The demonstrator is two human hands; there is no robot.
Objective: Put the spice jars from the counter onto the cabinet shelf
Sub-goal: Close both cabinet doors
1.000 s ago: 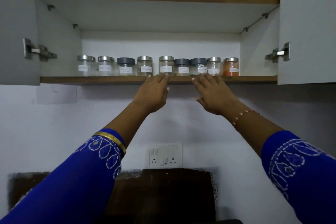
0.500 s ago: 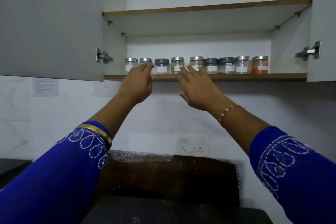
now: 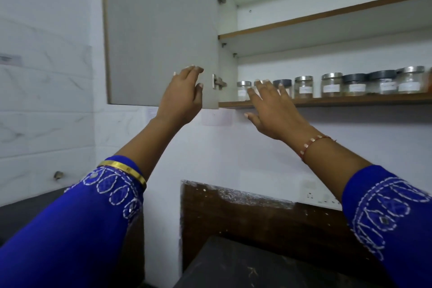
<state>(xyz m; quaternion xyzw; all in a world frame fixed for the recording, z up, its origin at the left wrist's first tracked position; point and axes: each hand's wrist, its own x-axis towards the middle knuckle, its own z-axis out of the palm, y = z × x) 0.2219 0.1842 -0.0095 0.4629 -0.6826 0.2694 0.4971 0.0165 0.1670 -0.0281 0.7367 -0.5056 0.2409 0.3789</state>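
Your left hand point(image 3: 183, 98) is raised in front of the open cabinet door point(image 3: 161, 30), fingers straight and close together, holding nothing; whether it touches the door you cannot tell. Your right hand point(image 3: 271, 107) hovers at the front edge of the lower shelf point(image 3: 350, 100), fingers spread and empty, partly covering the 2nd jar. The spice jars point(image 3: 330, 84) stand in a row on that shelf, 8 in view with the row cut off at the right edge; no jar shows on the dark counter point(image 3: 245, 269) below.

The likely risk: if the door swings shut while your right hand is at the shelf edge, it could catch your fingers. Spread fingers near the leftmost jar point(image 3: 243, 90) could also nudge it off the front edge.

Compared with 0.5 seconds ago, the view has turned left, the door fills more of it, and your left hand has moved from the shelf edge to the door.
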